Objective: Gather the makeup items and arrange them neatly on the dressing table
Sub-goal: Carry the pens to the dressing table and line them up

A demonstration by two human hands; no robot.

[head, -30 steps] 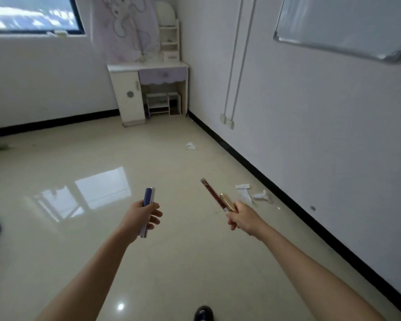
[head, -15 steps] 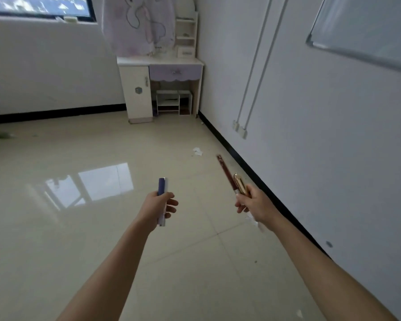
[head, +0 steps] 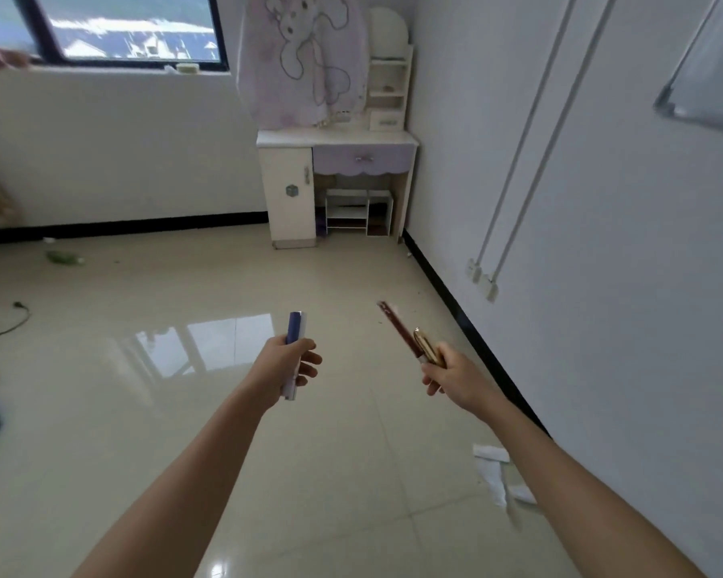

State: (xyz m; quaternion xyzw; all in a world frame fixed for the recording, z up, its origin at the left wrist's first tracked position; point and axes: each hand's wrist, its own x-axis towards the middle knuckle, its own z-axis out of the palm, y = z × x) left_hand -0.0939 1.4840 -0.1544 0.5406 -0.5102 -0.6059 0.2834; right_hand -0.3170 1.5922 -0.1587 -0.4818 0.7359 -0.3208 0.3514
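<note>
My left hand [head: 287,365] grips a slim white tube with a dark blue cap [head: 296,327], held upright. In my right hand [head: 451,375] I hold two things together: a long dark red stick [head: 395,325] pointing up and left, and a short gold tube [head: 425,350] beside it. The white dressing table [head: 337,138] with a lilac drawer stands in the far corner, well ahead of both hands. Its mirror is covered by a cloth with a rabbit drawing [head: 305,56], and a small shelf unit [head: 387,91] stands on its right end.
A glossy tiled floor lies between me and the table. White paper scraps [head: 495,473] lie near the right wall. A green object [head: 63,257] and a dark cable [head: 5,327] lie on the floor at left. The right wall runs close alongside my right arm.
The dressing table has grown larger and nearer in view as I walk toward it. The paper scraps have passed from ahead of my right hand to behind it. Both hands keep their grips.
</note>
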